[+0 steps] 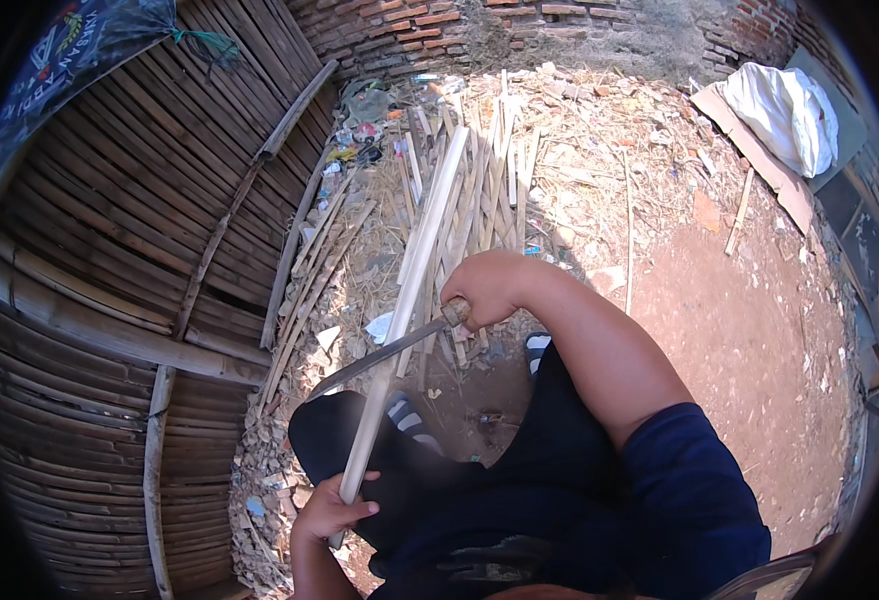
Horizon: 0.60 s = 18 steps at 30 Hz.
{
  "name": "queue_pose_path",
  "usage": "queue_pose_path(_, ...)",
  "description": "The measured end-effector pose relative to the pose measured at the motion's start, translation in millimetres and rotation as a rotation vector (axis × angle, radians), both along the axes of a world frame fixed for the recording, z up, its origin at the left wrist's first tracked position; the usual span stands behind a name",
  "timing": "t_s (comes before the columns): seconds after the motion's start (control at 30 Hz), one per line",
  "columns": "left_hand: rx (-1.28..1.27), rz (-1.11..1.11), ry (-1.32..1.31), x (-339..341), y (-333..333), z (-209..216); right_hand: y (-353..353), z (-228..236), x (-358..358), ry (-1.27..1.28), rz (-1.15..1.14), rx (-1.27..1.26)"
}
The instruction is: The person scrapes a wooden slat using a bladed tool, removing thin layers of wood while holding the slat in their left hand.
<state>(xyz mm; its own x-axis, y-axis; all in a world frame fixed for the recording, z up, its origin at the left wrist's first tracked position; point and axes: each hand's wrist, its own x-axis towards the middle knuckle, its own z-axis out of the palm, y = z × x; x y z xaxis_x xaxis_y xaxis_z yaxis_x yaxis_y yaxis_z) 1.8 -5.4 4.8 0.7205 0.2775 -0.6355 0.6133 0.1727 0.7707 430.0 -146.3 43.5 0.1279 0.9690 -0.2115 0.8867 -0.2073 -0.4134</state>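
Observation:
A long pale strip, seemingly split bamboo (pixel 427 255), slants from near my lap up toward the far pile. Its near end is in my left hand (pixel 332 508), thumb laid across it and fingers wrapped round. My right hand (pixel 488 290) grips the wooden handle of a long-bladed knife (pixel 378 354), like a machete. The blade crosses over the strip, touching or very close to it, and its tip reaches left over my dark-clothed knee. Which way the cutting edge faces I cannot tell.
Several split strips (pixel 480 200) lie heaped ahead among shavings and litter. A bamboo slat wall (pixel 110 230) stands close on the left, a brick wall (pixel 410 35) at the back. On the far right a white sack (pixel 785 120) rests on a cardboard sheet (pixel 760 150). Bare earth (pixel 730 350) spreads to my right.

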Motion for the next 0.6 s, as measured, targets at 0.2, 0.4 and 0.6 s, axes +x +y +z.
queue_pose_path(0.2, 0.051, 0.011, 0.044, 6.4, -3.0, 5.1, -16.9, -30.5, 93.6, 0.239, -0.637, 0.140)
queue_pose_path(0.4, -0.001, 0.010, 0.012, 3.6, 0.2, 1.0, -20.7, -17.4, 71.7, 0.176, -0.511, 0.149)
queue_pose_path(0.6, -0.018, 0.019, 0.004, 0.6, -0.7, 0.8, -2.1, 1.4, 1.5, 0.025, -0.017, -0.025)
